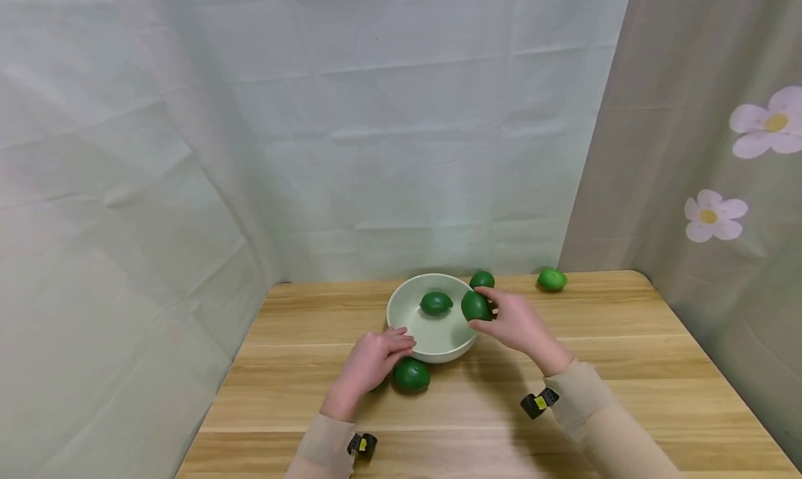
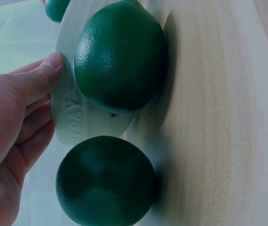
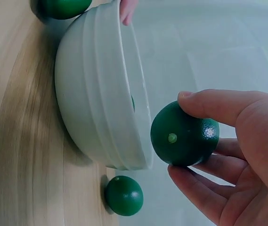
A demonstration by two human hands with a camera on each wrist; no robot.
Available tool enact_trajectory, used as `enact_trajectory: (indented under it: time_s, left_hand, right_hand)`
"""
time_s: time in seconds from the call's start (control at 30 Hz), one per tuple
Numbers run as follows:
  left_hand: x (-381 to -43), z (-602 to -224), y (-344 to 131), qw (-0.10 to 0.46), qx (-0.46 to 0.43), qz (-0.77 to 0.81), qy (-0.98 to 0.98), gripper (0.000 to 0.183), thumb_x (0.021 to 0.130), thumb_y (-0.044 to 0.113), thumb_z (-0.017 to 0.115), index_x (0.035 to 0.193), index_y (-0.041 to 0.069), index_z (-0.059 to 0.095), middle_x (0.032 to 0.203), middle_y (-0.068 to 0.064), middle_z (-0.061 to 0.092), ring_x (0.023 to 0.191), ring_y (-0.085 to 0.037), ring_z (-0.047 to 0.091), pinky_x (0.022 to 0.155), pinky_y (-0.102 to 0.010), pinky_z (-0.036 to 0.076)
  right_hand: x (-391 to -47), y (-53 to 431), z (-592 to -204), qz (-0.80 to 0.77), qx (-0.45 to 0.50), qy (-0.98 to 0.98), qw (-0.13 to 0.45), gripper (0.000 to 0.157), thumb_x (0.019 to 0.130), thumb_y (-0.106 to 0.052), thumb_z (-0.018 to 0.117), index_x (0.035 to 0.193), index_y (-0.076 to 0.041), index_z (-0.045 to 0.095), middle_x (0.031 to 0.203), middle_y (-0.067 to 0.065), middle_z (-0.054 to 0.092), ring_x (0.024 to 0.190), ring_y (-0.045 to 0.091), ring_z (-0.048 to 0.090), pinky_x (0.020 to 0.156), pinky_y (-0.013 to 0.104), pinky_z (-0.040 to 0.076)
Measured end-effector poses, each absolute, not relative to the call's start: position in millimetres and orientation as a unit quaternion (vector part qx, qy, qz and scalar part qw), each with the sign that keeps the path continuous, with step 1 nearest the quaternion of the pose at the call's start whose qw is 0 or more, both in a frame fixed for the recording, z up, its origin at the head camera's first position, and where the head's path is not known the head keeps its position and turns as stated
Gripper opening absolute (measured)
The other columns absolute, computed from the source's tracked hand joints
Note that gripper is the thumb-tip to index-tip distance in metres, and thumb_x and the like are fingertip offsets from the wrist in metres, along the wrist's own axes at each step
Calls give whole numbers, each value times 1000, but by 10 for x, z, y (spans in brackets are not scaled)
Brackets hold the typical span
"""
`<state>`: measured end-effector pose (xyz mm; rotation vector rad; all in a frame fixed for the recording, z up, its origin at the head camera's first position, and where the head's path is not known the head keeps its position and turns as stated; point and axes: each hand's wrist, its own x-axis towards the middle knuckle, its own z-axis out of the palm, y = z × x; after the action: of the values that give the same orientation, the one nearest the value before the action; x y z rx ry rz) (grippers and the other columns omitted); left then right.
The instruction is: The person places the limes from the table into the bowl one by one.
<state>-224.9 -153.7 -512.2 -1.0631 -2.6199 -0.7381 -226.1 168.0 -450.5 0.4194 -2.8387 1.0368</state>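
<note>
A pale green bowl (image 1: 432, 340) stands on the table with one dark green lime (image 1: 436, 303) inside. My left hand (image 1: 374, 357) holds the bowl's near-left rim, its thumb on the outer side in the left wrist view. Between the thumb and fingers of my right hand (image 1: 516, 322) is another dark green lime (image 3: 183, 134), raised at the bowl's right rim. Beside the bowl's near side lies a lime (image 1: 411, 375). A further lime (image 2: 105, 181) sits by it, mostly covered by my left hand in the head view.
Behind the bowl on the right rests a dark lime (image 1: 482, 279). Farther right, near the table's back edge, is a brighter green lime (image 1: 552, 279). The wooden table (image 1: 614, 367) meets a pale curtain (image 1: 407, 152) at the back.
</note>
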Motion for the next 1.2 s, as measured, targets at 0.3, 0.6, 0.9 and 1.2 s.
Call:
enact_trajectory:
  time_s: [0.3,0.6,0.9,1.2]
  left_hand:
    - [-2249,-5124,-1549,111,-363,-256,-889,21,97,16,81,117,9,84,119,-4,80,123,-25,72,108,-48,55]
    - [-2248,-5130,-1547,109,-363,-262,-888,21,97,16,80,116,8,84,118,-3,80,123,-25,72,107,-48,56]
    - [-2252,-5140,-1546,116,-368,-262,-885,20,97,16,81,115,9,84,118,-2,80,123,-24,72,107,-47,57]
    - [-2254,-5140,-1548,112,-366,-267,-884,21,97,16,81,116,8,84,118,-2,80,123,-25,72,107,-47,57]
  right_hand:
    - [-2333,1530,-4567,315,136,-939,35,68,89,-28,89,147,-4,63,114,12,75,95,22,70,81,43,62]
    - [-2386,1422,-4611,306,136,-942,30,64,89,-27,89,144,-6,65,112,9,76,96,20,70,84,42,63]
    - [-2427,1319,-4605,283,141,-948,32,63,89,-28,89,142,-4,67,116,11,76,96,22,70,85,44,63]
    - [-2430,1273,-4594,288,139,-947,34,64,89,-28,89,143,-3,65,120,12,75,99,23,70,85,44,63]
